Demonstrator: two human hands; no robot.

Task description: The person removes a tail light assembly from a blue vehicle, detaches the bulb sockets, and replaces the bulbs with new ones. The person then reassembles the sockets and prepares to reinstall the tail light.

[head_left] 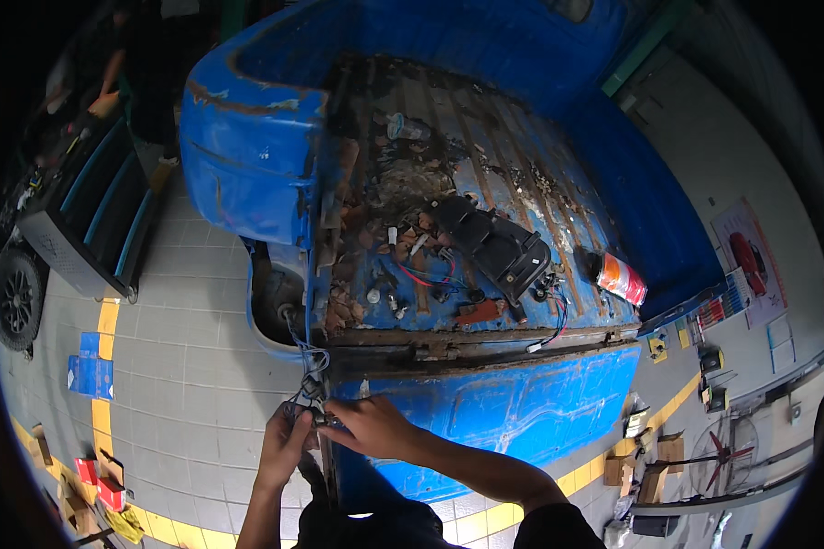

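A bundle of thin grey wires (314,355) hangs out of the tail light opening (276,297) at the rear corner of a blue truck bed. Its lower end reaches my hands, beside the edge of the lowered tailgate (485,407). The fingers of my left hand (287,444) are closed around the wires. From the right, my right hand (374,426) pinches a small dark piece at the wire end, perhaps a connector; the fingers partly hide it. On the bed floor lie a black lamp housing (494,245) and loose red and blue wires (421,274).
Dry leaves, dirt and a clear plastic cup (407,128) litter the rusty bed. A red and white can (621,279) lies at its right. Left are a tool cabinet (96,215) and a blue box (90,366). Another person's hand (110,80) shows far left; a fan (719,453) stands right.
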